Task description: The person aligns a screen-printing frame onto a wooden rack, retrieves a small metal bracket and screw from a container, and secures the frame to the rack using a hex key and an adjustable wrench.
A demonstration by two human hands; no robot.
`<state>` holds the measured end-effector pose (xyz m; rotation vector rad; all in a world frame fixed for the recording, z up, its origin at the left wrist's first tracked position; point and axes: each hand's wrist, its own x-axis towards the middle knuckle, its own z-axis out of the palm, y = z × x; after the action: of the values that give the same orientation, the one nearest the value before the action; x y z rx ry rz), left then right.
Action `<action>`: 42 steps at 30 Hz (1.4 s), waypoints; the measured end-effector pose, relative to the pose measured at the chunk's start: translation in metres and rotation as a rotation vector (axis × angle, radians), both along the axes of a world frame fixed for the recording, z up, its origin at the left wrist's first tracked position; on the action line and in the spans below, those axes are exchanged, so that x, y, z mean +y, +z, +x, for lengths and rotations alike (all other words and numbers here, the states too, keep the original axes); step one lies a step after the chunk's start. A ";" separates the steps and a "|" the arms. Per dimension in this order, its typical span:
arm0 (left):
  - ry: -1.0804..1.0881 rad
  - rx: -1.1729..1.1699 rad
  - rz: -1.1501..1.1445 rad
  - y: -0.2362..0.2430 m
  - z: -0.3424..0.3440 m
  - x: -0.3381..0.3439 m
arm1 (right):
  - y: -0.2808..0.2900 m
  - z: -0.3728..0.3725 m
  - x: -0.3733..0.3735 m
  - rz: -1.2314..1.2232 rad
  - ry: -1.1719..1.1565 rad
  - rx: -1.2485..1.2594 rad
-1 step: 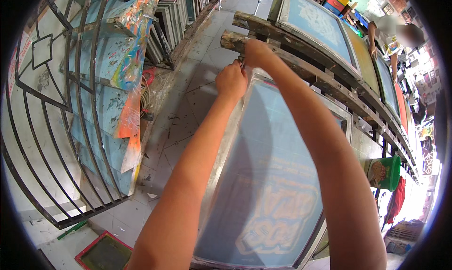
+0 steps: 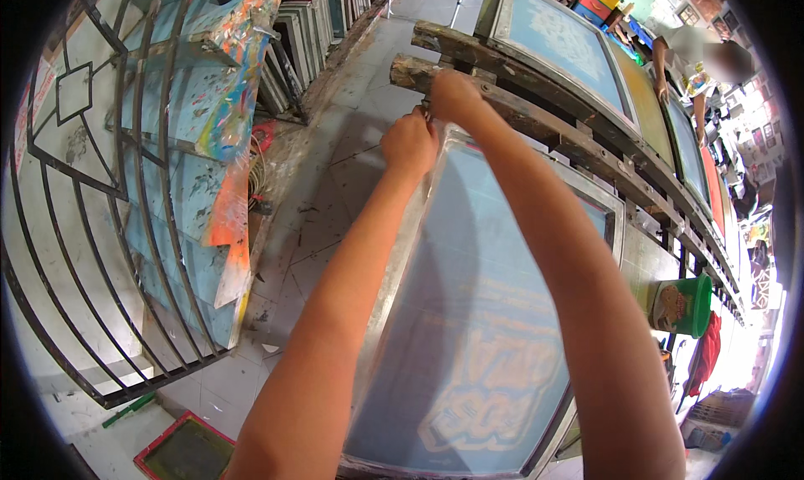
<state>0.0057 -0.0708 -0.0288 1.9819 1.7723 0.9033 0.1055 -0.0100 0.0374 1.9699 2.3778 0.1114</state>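
A large silk-screen printing frame [image 2: 456, 279] with blue mesh and pale block-lettered artwork lies below my arms. At its far left corner my left hand [image 2: 409, 142] is closed, with its fingers curled together. Just beyond and to the right, my right hand [image 2: 456, 99] is bent down and closed at the end of a worn wooden rail [image 2: 410, 71]. A small dark piece shows between the two hands. What each hand grips is mostly hidden by the fingers. My right forearm passes over the mesh.
More screens [image 2: 569, 49] lie along the rails, where another person's hand [image 2: 662, 89] rests. A green bucket [image 2: 693, 306] stands at the right. At left are a black metal grille [image 2: 142, 178], paint-stained blue boards [image 2: 188, 116] and stacked frames [image 2: 314, 49]. A red-rimmed frame [image 2: 188, 448] lies lower left.
Both hands stay at the frame's corner, shifted very slightly left. The frame and its surroundings look the same.
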 end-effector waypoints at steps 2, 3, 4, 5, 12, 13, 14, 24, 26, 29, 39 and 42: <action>0.005 0.010 -0.010 0.000 -0.001 0.000 | -0.007 -0.010 -0.002 -0.021 -0.075 0.076; -0.011 0.018 -0.020 0.004 -0.001 -0.001 | -0.010 -0.012 -0.003 -0.044 -0.129 0.129; -0.026 0.026 -0.031 0.008 0.000 -0.004 | -0.011 -0.010 -0.004 -0.067 -0.182 0.183; -0.028 0.037 -0.043 0.009 -0.002 -0.006 | -0.013 -0.008 -0.004 -0.047 -0.211 0.205; -0.010 0.037 0.039 -0.002 0.000 0.001 | -0.011 0.024 -0.003 -0.057 -0.122 0.173; -0.005 0.032 0.025 -0.002 0.001 0.001 | -0.015 0.023 -0.005 -0.041 -0.123 0.181; -0.002 0.037 0.011 0.000 0.001 0.000 | -0.015 0.019 -0.009 -0.024 -0.125 0.198; 0.006 0.104 -0.025 0.003 -0.001 -0.001 | -0.006 0.034 -0.019 -0.057 -0.218 0.154; 0.006 0.116 -0.025 0.003 -0.001 -0.002 | -0.009 0.032 -0.021 -0.082 -0.255 0.144; 0.011 0.108 -0.045 0.007 0.000 -0.002 | -0.005 0.039 -0.023 -0.115 -0.247 0.082; 0.016 0.081 -0.041 0.007 -0.001 -0.001 | -0.007 0.085 -0.054 -0.067 -0.306 0.095; 0.018 0.074 -0.044 0.007 0.000 -0.002 | -0.007 0.086 -0.051 -0.056 -0.272 0.084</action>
<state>0.0059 -0.0731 -0.0214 1.9993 1.8360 0.7997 0.1914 -0.0610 0.0302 2.2883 2.1046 -0.0499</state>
